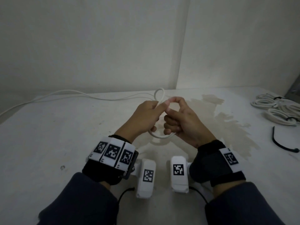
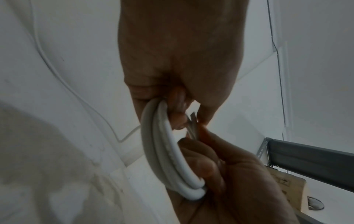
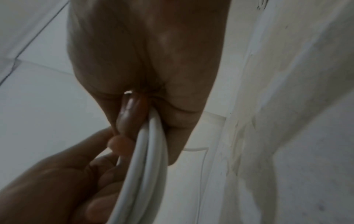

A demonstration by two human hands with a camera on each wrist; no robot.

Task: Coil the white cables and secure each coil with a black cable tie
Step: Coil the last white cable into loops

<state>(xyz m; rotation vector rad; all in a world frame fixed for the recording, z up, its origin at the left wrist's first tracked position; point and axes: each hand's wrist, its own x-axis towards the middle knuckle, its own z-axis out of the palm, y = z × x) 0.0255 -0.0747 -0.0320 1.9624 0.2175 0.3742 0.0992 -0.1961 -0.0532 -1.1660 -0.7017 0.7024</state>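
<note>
From the head camera, both hands met over the middle of the table point(image 1: 48, 135), and between them hung the cable point(image 1: 159, 135), its turns sagging in a loop below the palms while a smaller loop stood up just beyond the knuckles. The left hand point(image 1: 146, 117) had its fingers curled round the turns, and the right hand point(image 1: 183, 120) curled in from the other side, thumb and forefinger pinching near the top. The loose tail of the cable ran away to the left along the wall. Well off to the right lay finished coils point(image 1: 276, 109), and nearer, a lone black tie point(image 1: 283, 144) on the tabletop; a pale stain spread under the hands. On the left wrist view, the left hand point(image 2: 178, 60) clamped three white turns of cable point(image 2: 162, 151) at its fingertips, the right hand point(image 2: 229, 181) gripping the same bundle lower down. On the right wrist view, the right hand point(image 3: 149, 60) squeezed the cable point(image 3: 141, 166) between fingers and palm, the left hand point(image 3: 57, 181) holding below.
</note>
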